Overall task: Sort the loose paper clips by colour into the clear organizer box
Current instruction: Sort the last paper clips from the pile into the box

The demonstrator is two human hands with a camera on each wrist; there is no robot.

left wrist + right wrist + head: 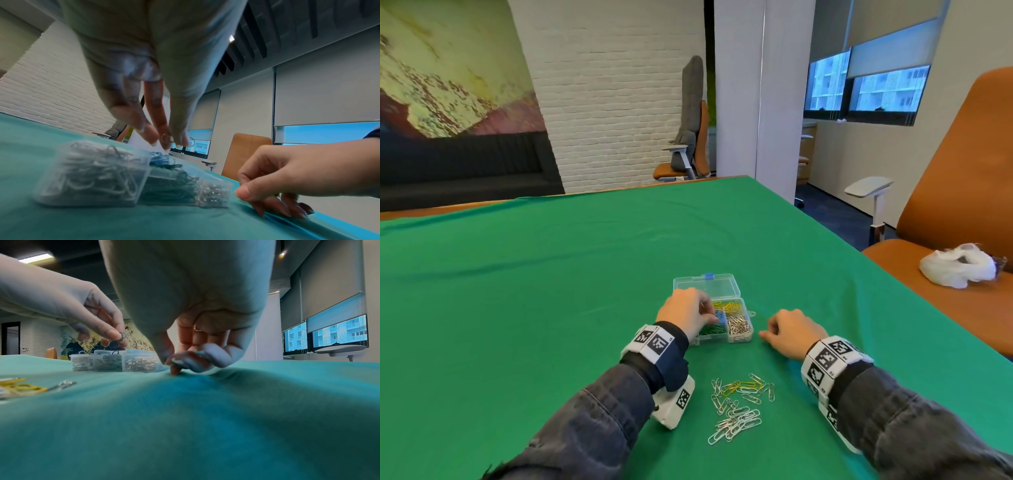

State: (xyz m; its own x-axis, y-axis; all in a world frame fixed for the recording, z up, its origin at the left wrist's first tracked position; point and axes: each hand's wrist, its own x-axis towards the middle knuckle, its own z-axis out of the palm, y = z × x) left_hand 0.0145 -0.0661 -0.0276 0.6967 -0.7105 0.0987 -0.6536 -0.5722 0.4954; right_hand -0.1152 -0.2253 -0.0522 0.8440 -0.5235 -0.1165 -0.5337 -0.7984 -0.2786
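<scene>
Still risky: left hand (686, 310) pinches a clip (122, 335) over box (739, 337), could drop in wrong bin; right hand (792, 331) fingers curled on cloth (551, 291), holding? can't tell.

no readable text anywhere; the wristbands (657, 342) carry only coded black-and-white squares, perhaps tiny digits.

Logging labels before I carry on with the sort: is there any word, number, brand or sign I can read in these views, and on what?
No text reads clearly in any view.
Wristbands: black-and-white square code patterns; tiny characters beside them are too small to read.
White wrist unit: another code pattern, no words.
Organizer box and paper clips: no label or brand visible.
</scene>
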